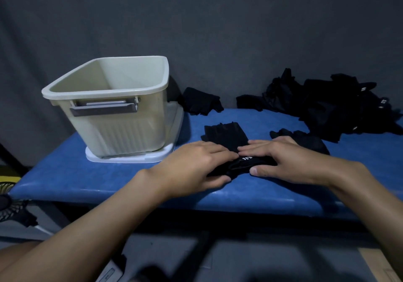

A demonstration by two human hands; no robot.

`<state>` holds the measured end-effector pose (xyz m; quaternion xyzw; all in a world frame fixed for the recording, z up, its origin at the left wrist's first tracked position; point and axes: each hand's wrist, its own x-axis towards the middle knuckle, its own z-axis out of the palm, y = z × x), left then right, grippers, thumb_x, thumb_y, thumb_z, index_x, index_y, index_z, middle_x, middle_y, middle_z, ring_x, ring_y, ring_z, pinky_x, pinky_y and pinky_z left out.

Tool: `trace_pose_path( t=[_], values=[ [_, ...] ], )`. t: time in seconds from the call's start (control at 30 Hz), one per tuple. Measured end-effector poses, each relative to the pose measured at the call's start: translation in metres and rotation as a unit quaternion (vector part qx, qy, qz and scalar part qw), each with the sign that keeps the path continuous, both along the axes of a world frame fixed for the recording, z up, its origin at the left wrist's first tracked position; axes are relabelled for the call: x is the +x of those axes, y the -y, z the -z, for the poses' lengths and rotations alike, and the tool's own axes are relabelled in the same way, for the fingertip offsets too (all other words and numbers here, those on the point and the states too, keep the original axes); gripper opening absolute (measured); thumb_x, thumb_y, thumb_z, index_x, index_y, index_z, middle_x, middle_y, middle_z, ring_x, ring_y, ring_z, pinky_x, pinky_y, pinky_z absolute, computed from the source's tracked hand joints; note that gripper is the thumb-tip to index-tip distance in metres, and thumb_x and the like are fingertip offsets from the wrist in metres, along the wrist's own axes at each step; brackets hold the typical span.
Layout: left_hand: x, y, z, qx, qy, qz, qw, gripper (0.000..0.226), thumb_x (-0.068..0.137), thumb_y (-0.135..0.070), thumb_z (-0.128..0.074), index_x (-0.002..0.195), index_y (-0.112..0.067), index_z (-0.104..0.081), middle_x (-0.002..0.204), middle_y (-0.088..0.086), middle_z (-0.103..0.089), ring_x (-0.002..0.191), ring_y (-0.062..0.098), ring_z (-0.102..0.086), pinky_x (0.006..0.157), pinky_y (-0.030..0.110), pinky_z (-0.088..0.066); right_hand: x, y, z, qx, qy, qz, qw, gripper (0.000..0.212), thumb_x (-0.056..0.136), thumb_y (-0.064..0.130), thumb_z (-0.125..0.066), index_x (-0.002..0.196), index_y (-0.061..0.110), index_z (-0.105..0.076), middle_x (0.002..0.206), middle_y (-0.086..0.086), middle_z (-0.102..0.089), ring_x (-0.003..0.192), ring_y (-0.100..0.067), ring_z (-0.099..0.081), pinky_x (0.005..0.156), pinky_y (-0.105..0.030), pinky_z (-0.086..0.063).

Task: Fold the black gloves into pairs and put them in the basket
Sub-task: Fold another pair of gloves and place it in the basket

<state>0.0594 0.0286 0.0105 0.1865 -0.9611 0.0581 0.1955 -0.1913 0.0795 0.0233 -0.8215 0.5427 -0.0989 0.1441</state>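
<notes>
Left hand [196, 164] and right hand [283, 162], grips wide, fingers flat on black glove [224, 133] near basket [122, 133].

On the blue table [87, 179] I log: one beige basket [104, 90] with a grey handle, standing on a white plastic base [130, 158] at the left; one loose heap of black gloves [331, 107] at the far right; one single glove [200, 103] just right of the basket at the back; one flat glove [224, 134] at centre; one further glove [309, 141] just behind the right hand [283, 162]. That hand and the left hand [196, 164] both press on a bunched glove [244, 165] with white lettering, fingers nearly straight, fingertips almost meeting, thumbs at its near side. Grey cloth [218, 20] hangs behind the table.
</notes>
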Motion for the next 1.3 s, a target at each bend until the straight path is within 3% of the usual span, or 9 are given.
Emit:
trace_pose_path(
  t=[0.17, 0.4, 0.53, 0.63, 0.77, 0.87, 1.03, 1.17, 1.3],
  values=[
    [-0.001, -0.001, 0.004, -0.022, -0.036, 0.015, 0.999, 0.043, 0.089, -0.04, -0.054, 0.124, -0.019, -0.067, 0.114, -0.003, -0.073, 0.091, 0.021, -0.07, 0.069, 0.029, -0.056, 0.002, -0.002, -0.002, -0.005, 0.006, 0.013, 1.0, 0.049, 0.089, 0.044, -0.064, 0.135, 0.05, -0.047, 0.143, 0.036, -0.039, 0.14, 0.015, -0.018, 0.122, -0.042, -0.006],
    [-0.001, -0.003, 0.006, 0.051, -0.093, -0.026, 0.994, 0.037, 0.093, -0.041, -0.051, 0.123, -0.024, -0.067, 0.105, -0.007, -0.075, 0.087, 0.015, -0.069, 0.067, 0.032, -0.056, 0.001, -0.003, -0.001, -0.018, 0.039, 0.039, 0.998, 0.063, 0.078, 0.052, -0.073, 0.135, 0.049, -0.048, 0.14, 0.033, -0.04, 0.136, 0.017, -0.019, 0.117, -0.028, -0.002],
    [0.001, -0.002, 0.004, 0.15, -0.106, -0.062, 0.981, 0.028, 0.097, -0.044, -0.05, 0.121, -0.034, -0.061, 0.088, -0.008, -0.071, 0.073, 0.011, -0.061, 0.066, 0.037, -0.051, 0.001, -0.006, -0.005, -0.04, 0.085, 0.054, 0.994, 0.056, 0.074, 0.049, -0.075, 0.127, 0.049, -0.057, 0.124, 0.027, -0.062, 0.126, 0.005, -0.046, 0.116, -0.036, -0.027],
    [0.001, -0.003, 0.002, 0.208, -0.141, -0.071, 0.965, 0.015, 0.099, -0.037, -0.055, 0.107, -0.028, -0.064, 0.074, -0.006, -0.065, 0.066, 0.014, -0.057, 0.063, 0.039, -0.048, 0.005, -0.009, -0.01, -0.052, 0.121, 0.048, 0.99, 0.036, 0.084, 0.03, -0.074, 0.116, 0.043, -0.066, 0.101, 0.02, -0.071, 0.099, 0.004, -0.062, 0.095, -0.028, -0.047],
    [-0.002, -0.007, 0.0, 0.269, -0.215, -0.075, 0.936, 0.013, 0.099, -0.029, -0.057, 0.089, -0.023, -0.062, 0.072, -0.007, -0.066, 0.066, 0.011, -0.058, 0.064, 0.031, -0.048, 0.008, -0.009, -0.01, -0.043, 0.163, 0.049, 0.985, 0.02, 0.086, 0.037, -0.066, 0.105, 0.042, -0.06, 0.09, 0.011, -0.071, 0.084, -0.012, -0.066, 0.083, -0.045, -0.052],
    [-0.006, -0.005, 0.001, 0.326, -0.271, -0.079, 0.902, 0.019, 0.097, -0.033, -0.055, 0.087, -0.019, -0.064, 0.077, -0.003, -0.069, 0.076, 0.022, -0.064, 0.07, 0.038, -0.051, 0.009, -0.007, -0.009, -0.044, 0.201, 0.053, 0.977, 0.021, 0.082, 0.049, -0.058, 0.102, 0.041, -0.059, 0.086, 0.005, -0.071, 0.082, -0.031, -0.065, 0.081, -0.055, -0.051],
    [-0.012, 0.001, 0.002, 0.346, -0.308, -0.101, 0.881, 0.022, 0.092, -0.041, -0.054, 0.087, -0.022, -0.064, 0.071, -0.006, -0.066, 0.066, 0.012, -0.059, 0.066, 0.037, -0.049, 0.013, 0.002, -0.004, -0.063, 0.246, 0.079, 0.964, 0.012, 0.087, 0.043, -0.058, 0.097, 0.038, -0.063, 0.08, -0.006, -0.07, 0.08, -0.03, -0.065, 0.08, -0.054, -0.052],
    [-0.012, 0.004, 0.002, 0.387, -0.323, -0.09, 0.859, 0.021, 0.087, -0.035, -0.067, 0.105, -0.024, -0.066, 0.082, 0.001, -0.074, 0.08, 0.024, -0.072, 0.079, 0.047, -0.058, 0.014, 0.011, -0.002, -0.079, 0.248, 0.102, 0.96, 0.005, 0.092, 0.037, -0.059, 0.096, 0.035, -0.062, 0.069, -0.003, -0.067, 0.064, -0.021, -0.062, 0.069, -0.043, -0.051],
    [-0.014, 0.011, 0.006, 0.38, -0.336, -0.108, 0.855, 0.029, 0.082, -0.049, -0.065, 0.098, -0.025, -0.067, 0.085, 0.012, -0.072, 0.085, 0.035, -0.069, 0.08, 0.056, -0.055, 0.016, 0.014, -0.002, -0.088, 0.242, 0.122, 0.958, 0.006, 0.094, 0.037, -0.058, 0.096, 0.033, -0.062, 0.063, 0.0, -0.061, 0.054, -0.008, -0.052, 0.06, -0.035, -0.045]
  ],
)
